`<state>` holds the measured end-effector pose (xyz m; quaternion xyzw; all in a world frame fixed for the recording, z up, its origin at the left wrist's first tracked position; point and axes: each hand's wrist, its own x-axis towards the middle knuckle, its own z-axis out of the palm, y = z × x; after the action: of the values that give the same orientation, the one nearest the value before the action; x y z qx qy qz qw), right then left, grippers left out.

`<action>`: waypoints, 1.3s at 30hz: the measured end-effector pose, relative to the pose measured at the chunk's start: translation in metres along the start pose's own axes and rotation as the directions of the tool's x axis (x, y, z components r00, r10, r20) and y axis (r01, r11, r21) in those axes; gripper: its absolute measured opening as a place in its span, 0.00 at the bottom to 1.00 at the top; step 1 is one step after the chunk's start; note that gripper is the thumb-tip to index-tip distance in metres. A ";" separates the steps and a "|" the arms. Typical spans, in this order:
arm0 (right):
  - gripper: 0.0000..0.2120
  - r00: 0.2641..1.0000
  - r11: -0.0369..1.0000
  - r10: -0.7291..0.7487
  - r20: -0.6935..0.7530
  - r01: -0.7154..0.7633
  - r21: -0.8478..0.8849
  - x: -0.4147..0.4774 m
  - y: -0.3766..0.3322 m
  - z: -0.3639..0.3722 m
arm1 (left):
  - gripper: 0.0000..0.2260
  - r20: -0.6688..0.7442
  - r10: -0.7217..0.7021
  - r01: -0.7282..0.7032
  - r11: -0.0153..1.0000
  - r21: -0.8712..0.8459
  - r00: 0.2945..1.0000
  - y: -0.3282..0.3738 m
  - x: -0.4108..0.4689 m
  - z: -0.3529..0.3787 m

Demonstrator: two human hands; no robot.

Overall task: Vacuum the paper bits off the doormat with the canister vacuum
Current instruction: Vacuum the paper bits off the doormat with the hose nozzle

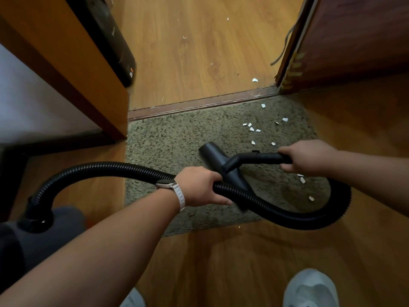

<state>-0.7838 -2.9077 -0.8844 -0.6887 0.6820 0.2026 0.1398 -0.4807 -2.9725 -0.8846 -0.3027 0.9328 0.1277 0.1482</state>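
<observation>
Left grip (199,185) curls round the corrugated hose (99,169); right grip (307,158) clasps the black wand handle (265,157). Floor nozzle (212,156) sits mid-mat on the green doormat (172,138). Paper bits (251,129) lie on the mat from 1 to 4 o'clock of the nozzle. Canister vacuum (44,229), blurred, stands at 8 o'clock on the wooden floor (199,262).

Vacuum body (55,231) low left: blurred, cut by the edge, half behind the forearm. Nozzle (212,154) passes behind the hose (99,168) by the left grip (199,187) — its near tip a blur. Shoes (309,289) clipped at the bottom.
</observation>
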 end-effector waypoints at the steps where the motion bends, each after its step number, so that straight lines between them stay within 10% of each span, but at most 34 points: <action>1: 0.09 1.000 0.999 -0.031 -0.003 0.030 -0.018 0.000 -0.001 0.001 | 0.27 0.005 0.006 -0.006 1.000 0.001 1.000 0.001 -0.001 0.002; 15: 0.07 0.992 0.994 0.061 0.114 -0.070 0.082 -0.019 0.042 0.012 | 0.28 0.177 0.064 -0.055 0.997 -0.057 0.982 0.037 -0.013 0.040; 27: 0.06 0.993 0.998 -0.067 0.101 0.065 0.023 -0.013 0.008 0.012 | 0.25 0.130 0.089 -0.084 0.996 -0.043 0.988 0.035 -0.008 0.037; 39: 0.07 0.987 0.983 0.122 0.106 -0.135 0.127 0.001 0.049 0.001 | 0.28 0.082 0.068 -0.065 0.997 -0.048 0.994 0.009 0.041 0.016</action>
<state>-0.8327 -2.9095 -0.8818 -0.6216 0.7293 0.1986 0.2057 -0.5143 -2.9821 -0.9123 -0.2692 0.9323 0.1660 0.1757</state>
